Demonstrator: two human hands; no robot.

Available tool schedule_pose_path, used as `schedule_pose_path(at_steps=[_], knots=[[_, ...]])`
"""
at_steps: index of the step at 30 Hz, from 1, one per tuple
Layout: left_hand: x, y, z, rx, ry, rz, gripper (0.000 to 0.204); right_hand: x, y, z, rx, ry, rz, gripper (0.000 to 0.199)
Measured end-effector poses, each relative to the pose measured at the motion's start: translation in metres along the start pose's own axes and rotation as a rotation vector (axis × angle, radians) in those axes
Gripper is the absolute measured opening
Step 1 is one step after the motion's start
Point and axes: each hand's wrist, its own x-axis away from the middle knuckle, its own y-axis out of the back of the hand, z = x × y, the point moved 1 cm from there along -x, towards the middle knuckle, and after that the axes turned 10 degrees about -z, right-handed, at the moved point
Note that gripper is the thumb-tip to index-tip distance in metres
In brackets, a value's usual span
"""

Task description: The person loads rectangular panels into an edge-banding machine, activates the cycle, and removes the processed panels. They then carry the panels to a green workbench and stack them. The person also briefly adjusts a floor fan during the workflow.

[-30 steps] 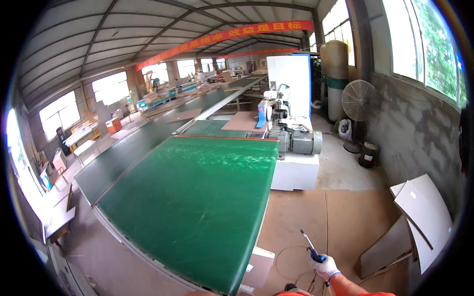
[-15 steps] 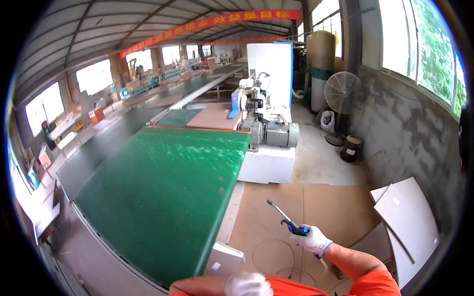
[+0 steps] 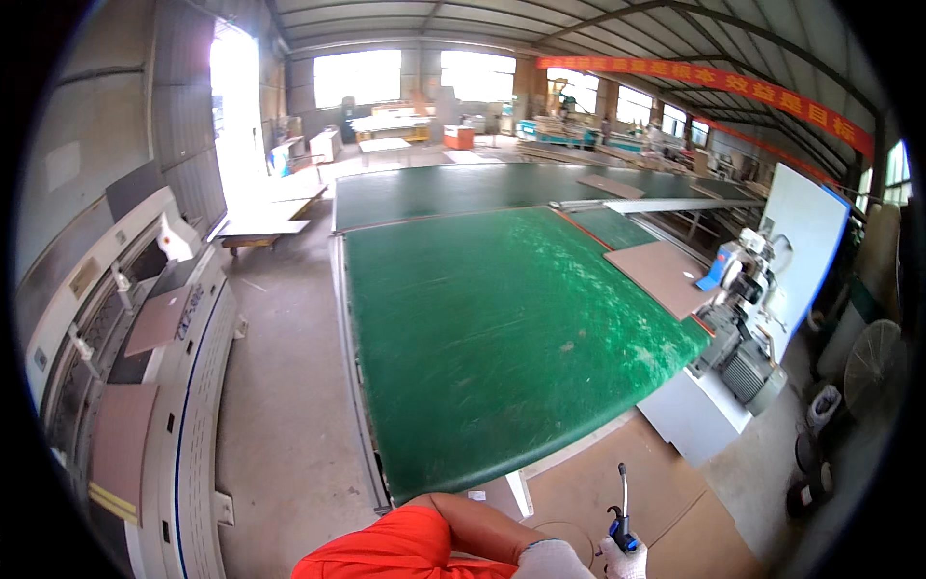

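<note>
Moved since the earlier frame: the view, swung left; the gun (image 3: 622, 530), from a leftward lean to nearly upright in view; the left hand (image 3: 554, 560), now just beside the right.

Gun: one, at lower right of centre, in front of the brown floor sheet (image 3: 666, 475), beyond the belt's near edge. Slim silvery tube (image 3: 625, 497), dark tip (image 3: 622, 469); black body with blue parts; dark hook (image 3: 612, 510) curving out at its left.

Right hand (image 3: 627, 561): white-gloved, fingers wrapped about the gun's handle; pressure on a trigger cannot be told.

Left hand: white-gloved, cut off by the lower edge; how far open, and whether holding anything, cannot be told. Orange-red sleeve (image 3: 386, 545).

Belt (image 3: 473, 338): green, scuffed white along its right side.

Board (image 3: 658, 277): brown, flat, beside the grey motor (image 3: 748, 374).

Left machine (image 3: 198, 386): pale, bearing two brown boards (image 3: 123, 439).

Fan (image 3: 873, 359): round, at far right.
</note>
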Motion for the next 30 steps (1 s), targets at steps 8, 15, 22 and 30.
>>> schedule_pose_path(at_steps=[8,15,22,30], knots=[[0.104,0.013,-0.03,-0.427,0.471,-0.341,0.045,-0.015,-0.078,-0.078,0.114,0.006,0.118,0.022],[0.363,-0.003,-0.091,-0.894,1.261,-1.101,0.038,-0.006,-0.151,-0.152,0.287,-0.026,0.255,0.032],[0.412,-0.01,-0.167,-1.097,1.312,-1.305,0.039,0.013,-0.233,-0.141,0.645,0.109,0.271,0.03],[0.419,-0.031,-0.167,-0.995,1.233,-1.291,0.034,0.083,-0.262,-0.079,0.465,-0.063,0.272,0.035]])
